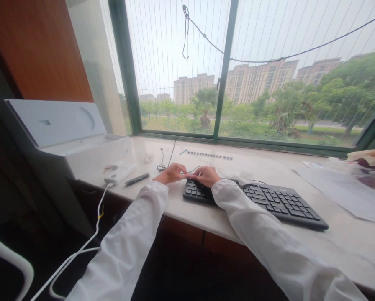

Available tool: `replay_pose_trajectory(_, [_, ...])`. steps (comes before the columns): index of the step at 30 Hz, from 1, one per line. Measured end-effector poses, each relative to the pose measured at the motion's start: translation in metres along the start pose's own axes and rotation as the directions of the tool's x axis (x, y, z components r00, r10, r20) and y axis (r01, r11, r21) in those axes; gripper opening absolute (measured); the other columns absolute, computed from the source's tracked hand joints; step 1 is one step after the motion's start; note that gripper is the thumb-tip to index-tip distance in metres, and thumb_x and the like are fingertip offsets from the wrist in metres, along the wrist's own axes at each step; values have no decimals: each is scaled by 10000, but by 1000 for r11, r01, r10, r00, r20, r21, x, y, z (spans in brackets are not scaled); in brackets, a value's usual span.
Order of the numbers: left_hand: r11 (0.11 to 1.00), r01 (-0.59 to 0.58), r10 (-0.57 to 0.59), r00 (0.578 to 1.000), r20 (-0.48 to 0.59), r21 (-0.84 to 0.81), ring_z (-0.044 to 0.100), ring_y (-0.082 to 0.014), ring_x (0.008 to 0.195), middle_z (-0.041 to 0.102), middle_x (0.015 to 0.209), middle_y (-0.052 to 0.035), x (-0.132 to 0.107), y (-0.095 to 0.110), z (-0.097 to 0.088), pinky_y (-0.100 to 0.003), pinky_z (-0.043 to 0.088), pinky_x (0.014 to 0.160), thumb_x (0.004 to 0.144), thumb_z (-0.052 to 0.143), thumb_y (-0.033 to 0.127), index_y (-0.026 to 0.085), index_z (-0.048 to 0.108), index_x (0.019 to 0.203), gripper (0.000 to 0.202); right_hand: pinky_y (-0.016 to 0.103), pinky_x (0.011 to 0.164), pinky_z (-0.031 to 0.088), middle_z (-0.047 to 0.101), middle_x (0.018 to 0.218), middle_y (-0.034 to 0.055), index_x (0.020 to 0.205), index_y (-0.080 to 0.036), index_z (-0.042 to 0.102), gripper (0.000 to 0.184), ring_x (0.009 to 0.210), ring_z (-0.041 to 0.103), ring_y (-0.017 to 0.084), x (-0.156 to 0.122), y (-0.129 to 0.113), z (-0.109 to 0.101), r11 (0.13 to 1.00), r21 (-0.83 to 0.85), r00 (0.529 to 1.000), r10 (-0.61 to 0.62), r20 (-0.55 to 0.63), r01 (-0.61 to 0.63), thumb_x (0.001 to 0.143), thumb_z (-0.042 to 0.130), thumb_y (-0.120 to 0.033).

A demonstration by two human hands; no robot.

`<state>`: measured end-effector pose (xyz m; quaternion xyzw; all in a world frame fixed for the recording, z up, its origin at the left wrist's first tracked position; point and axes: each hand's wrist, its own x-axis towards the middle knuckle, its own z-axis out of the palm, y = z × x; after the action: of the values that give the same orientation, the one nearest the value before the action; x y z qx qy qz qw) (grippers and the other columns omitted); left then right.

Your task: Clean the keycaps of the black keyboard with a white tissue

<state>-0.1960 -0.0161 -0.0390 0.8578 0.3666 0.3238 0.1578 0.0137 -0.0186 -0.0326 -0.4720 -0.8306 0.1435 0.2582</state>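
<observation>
A black keyboard (269, 200) lies slanted on a pale stone windowsill (300, 184). My left hand (171, 172) hovers just off the keyboard's left end, fingers curled inward in a pinch. My right hand (207, 175) rests over the keyboard's left keys, fingers bent and closed, its fingertips meeting those of the left hand. Whatever is between the fingertips is too small to make out. Both arms wear white sleeves. A thin dark cable (165, 161) runs behind the hands.
An open white box (80, 146) stands at the left. A white power bank (120, 172) with a white cable and a dark pen (136, 179) lie beside it. Papers (341, 188) cover the right. A row of small dark parts (209, 156) sits near the window.
</observation>
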Motion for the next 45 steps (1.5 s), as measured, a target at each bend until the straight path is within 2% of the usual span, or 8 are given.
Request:
replay_pose_trajectory(13, [1000, 14, -14, 1000, -9, -25, 519, -106, 630, 702, 747, -57, 1, -1, -1, -226, 371, 579, 744, 722, 498, 153, 780, 773, 351, 289, 792, 451, 747, 768, 5, 796, -262, 779, 221, 779, 662, 177, 1, 2, 0, 998, 47, 999, 28, 27, -29, 762, 695, -464])
replay_pose_trajectory(25, [998, 54, -54, 999, -8, -38, 534, -115, 657, 710, 759, -57, 2, -5, 1, -232, 389, 613, 737, 735, 472, 167, 786, 798, 315, 279, 776, 434, 747, 775, 1, 787, -268, 781, 192, 759, 647, 161, -1, 4, 3, 998, 54, 999, -16, -37, 18, 760, 705, -442])
replay_pose_trajectory(31, [998, 45, -46, 999, -5, -43, 540, -112, 656, 699, 738, -51, 3, -6, 1, -223, 382, 599, 743, 740, 433, 165, 786, 788, 275, 259, 765, 418, 751, 802, 5, 765, -259, 777, 184, 746, 640, 141, -2, 1, 4, 997, 0, 995, -83, -62, 83, 775, 698, -424])
replay_pose_trajectory(39, [999, 18, -17, 1000, 17, -37, 523, -104, 640, 694, 750, -49, 4, -8, 1, -221, 368, 579, 757, 719, 463, 159, 776, 771, 310, 252, 740, 424, 751, 800, 14, 775, -246, 778, 187, 739, 637, 143, -1, -2, 2, 999, -26, 998, -47, -42, 46, 774, 693, -413])
replay_pose_trajectory(45, [1000, 1, -1, 1000, 22, -13, 492, -93, 618, 681, 726, -37, 6, -5, 0, -217, 358, 572, 752, 730, 434, 155, 762, 735, 281, 254, 731, 433, 745, 786, 25, 785, -239, 780, 247, 732, 639, 149, 2, -2, 1, 997, -54, 999, -51, -14, 50, 769, 688, -468])
